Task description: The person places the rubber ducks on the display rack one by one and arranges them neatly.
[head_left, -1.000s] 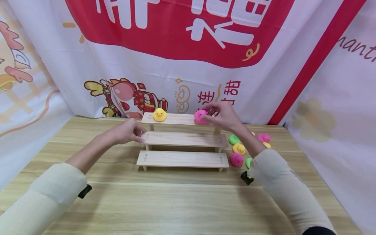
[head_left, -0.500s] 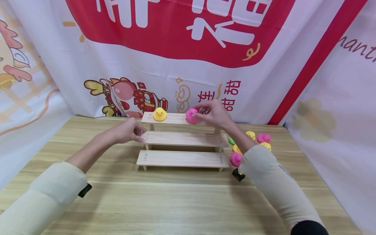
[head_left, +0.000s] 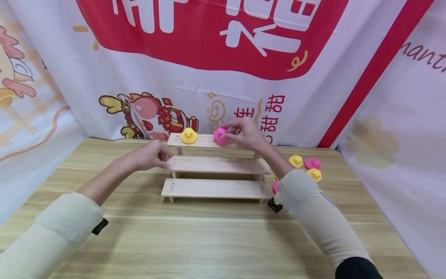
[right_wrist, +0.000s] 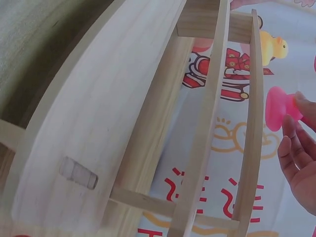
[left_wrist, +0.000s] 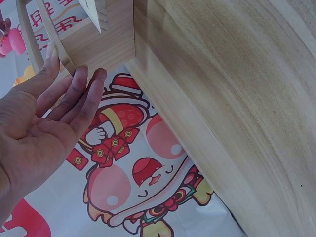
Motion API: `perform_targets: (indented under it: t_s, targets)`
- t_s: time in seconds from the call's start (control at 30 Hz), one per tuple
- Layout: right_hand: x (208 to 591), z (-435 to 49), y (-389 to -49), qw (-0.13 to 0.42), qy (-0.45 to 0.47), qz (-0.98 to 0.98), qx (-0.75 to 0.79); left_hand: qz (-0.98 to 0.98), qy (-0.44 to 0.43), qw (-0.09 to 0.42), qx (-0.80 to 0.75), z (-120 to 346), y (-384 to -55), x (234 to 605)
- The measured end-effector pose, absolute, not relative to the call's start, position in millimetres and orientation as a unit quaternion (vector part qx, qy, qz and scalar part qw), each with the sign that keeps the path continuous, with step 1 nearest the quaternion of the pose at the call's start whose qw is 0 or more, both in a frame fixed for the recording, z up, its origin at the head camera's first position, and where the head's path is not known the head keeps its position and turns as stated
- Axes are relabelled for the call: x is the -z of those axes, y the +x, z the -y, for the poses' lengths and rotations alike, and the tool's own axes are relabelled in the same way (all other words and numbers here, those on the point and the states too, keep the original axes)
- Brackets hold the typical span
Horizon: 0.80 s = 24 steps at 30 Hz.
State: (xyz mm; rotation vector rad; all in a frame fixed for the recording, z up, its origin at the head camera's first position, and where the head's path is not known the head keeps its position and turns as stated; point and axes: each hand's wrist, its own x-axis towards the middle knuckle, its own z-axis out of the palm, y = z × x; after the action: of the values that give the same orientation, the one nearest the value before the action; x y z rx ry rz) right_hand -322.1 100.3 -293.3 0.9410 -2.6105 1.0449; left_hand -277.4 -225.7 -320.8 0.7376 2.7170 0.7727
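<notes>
In the head view my right hand [head_left: 245, 133] pinches a pink rubber duck [head_left: 220, 136] between thumb and fingers, over the middle of the top board. The right wrist view shows the pink duck [right_wrist: 280, 106] just off that board's edge. A yellow rubber duck [head_left: 189, 136] sits near the top board's left end. My left hand [head_left: 148, 155] grips the left end of the middle board on the three-tier wooden stand [head_left: 219, 164]. In the left wrist view, thumb and fingers [left_wrist: 74, 94] lie on either side of the board's end.
To the stand's right, partly behind my right forearm, lie loose ducks, including yellow ones [head_left: 314, 175] and a pink one [head_left: 312, 163]. A printed cloth [head_left: 195, 93] hangs directly behind the stand. The wooden table [head_left: 195, 240] extends in front.
My right hand has moved left along the top board with the pink duck, closer to the yellow duck. The left hand has stayed on the middle board.
</notes>
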Motion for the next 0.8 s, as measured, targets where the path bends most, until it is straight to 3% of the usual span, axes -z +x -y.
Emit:
perform_targets:
  t_s: [0.4, 0.8]
  targets:
    - [301.6, -97.5, -323.8, 0.017, 0.292, 0.864, -0.409, -0.922, 0.26, 0.104, -0.268, 227.9, -278.7, 324.0]
    - [302.7, -99.6, -323.9, 0.02, 0.295, 0.862, -0.411, -0.923, 0.254, 0.108, -0.267, 226.2, -279.4, 323.0]
